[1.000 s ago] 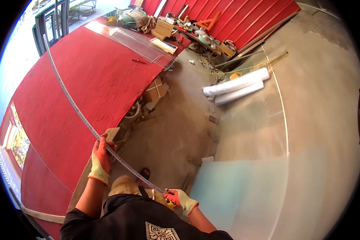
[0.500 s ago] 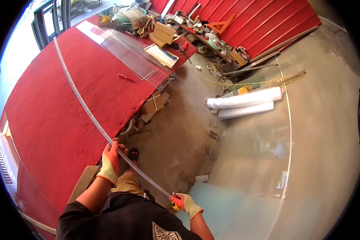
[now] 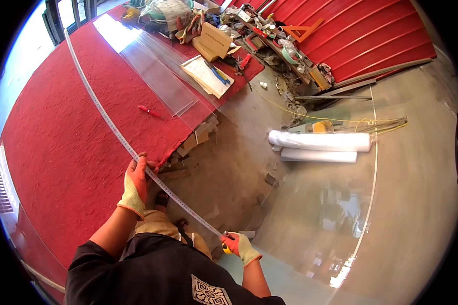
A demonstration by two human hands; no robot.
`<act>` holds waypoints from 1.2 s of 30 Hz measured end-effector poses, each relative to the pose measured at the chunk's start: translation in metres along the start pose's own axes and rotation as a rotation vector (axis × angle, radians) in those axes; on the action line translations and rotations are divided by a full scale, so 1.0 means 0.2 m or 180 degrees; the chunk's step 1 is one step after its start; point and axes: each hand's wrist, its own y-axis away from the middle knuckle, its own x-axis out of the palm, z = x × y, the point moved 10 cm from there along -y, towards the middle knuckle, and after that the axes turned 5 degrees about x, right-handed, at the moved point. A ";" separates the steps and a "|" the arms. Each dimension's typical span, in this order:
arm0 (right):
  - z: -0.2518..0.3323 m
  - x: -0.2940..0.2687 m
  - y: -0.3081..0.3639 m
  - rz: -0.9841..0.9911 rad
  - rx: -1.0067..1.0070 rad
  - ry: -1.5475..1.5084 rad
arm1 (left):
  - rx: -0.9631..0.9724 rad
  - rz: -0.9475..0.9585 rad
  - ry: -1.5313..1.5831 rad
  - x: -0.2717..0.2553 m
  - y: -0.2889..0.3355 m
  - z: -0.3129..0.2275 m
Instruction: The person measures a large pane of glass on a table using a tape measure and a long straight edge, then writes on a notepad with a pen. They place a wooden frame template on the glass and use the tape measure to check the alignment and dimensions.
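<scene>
A long white tape measure blade (image 3: 97,101) runs from the far left part of the red-covered table (image 3: 61,152) toward me and past its edge, bowing slightly. My left hand (image 3: 134,183), in a yellow glove with an orange-red palm, pinches the blade at the table's edge. My right hand (image 3: 239,246), gloved alike, is closed around the yellow tape measure case (image 3: 226,249), low in front of my body. Between both hands the blade hangs taut above the floor. The fingers partly hide the case.
Clear sheet strips (image 3: 155,76), a red pen (image 3: 150,112), a notepad with pliers (image 3: 201,73) and a cardboard box (image 3: 215,40) lie on the table. White rolls (image 3: 318,141) rest at right on a large glass sheet (image 3: 310,218). A cluttered shelf (image 3: 285,53) lines the red wall.
The view has shifted, so the rolls and shelf sit lower and farther right. Both hands keep hold of the tape measure, and its blade remains extended across the table.
</scene>
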 end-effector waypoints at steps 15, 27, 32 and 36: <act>0.39 -0.11 -0.57 0.1964 -0.0918 0.0754 | 0.0849 -0.1299 0.0296 -0.18 0.90 -0.12; 0.72 0.50 -0.32 0.3446 -0.0964 0.0829 | 0.1070 -0.1528 -0.0087 -0.55 1.85 0.56; 0.59 1.07 -0.12 0.3653 -0.0890 0.0713 | 0.0412 -0.2182 -0.0564 -1.16 2.39 1.24; 0.42 1.51 0.19 0.3603 -0.0924 0.0642 | 0.0024 -0.2871 -0.0807 -1.58 3.07 1.64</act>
